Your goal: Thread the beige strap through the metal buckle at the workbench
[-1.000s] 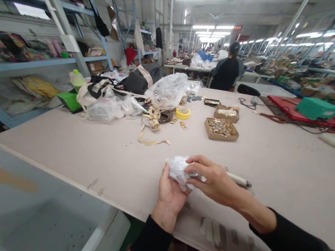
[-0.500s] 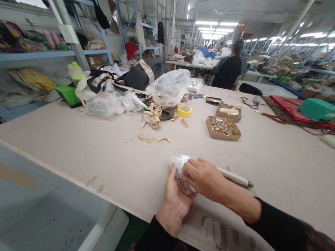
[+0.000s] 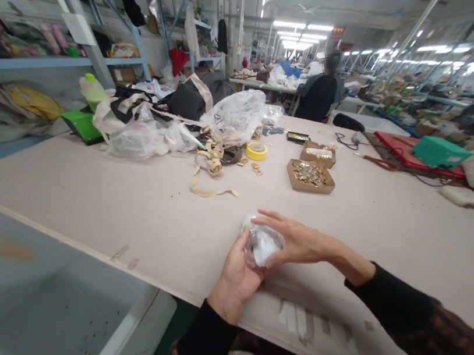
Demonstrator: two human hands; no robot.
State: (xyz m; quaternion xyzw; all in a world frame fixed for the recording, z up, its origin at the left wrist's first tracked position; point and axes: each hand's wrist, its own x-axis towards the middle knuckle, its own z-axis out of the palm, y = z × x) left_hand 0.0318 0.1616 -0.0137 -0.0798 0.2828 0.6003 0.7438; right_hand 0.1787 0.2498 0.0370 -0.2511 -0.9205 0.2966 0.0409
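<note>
Left hand [image 3: 237, 268]: cupped and closed on one side of a clear plastic bag [image 3: 266, 245].
Right hand [image 3: 301, 241]: thumb and fingers curved round the other side, so it's gripped too.
Plastic bag: between both hands, over the worktop [image 3: 156, 200] near its close edge (something white in there, can't tell what).
Beyond the hands: open cardboard box [image 3: 314, 188] of shiny bits, yellow tape roll [image 3: 257, 155] left of it.

Across our broad, flat, pale pinkish-beige surface [image 3: 158, 212] lie a curling cream fabric strip [image 3: 214, 192], a round yellow tape roll [image 3: 257, 156] and a shallow brown cardboard box [image 3: 311, 188].
</note>
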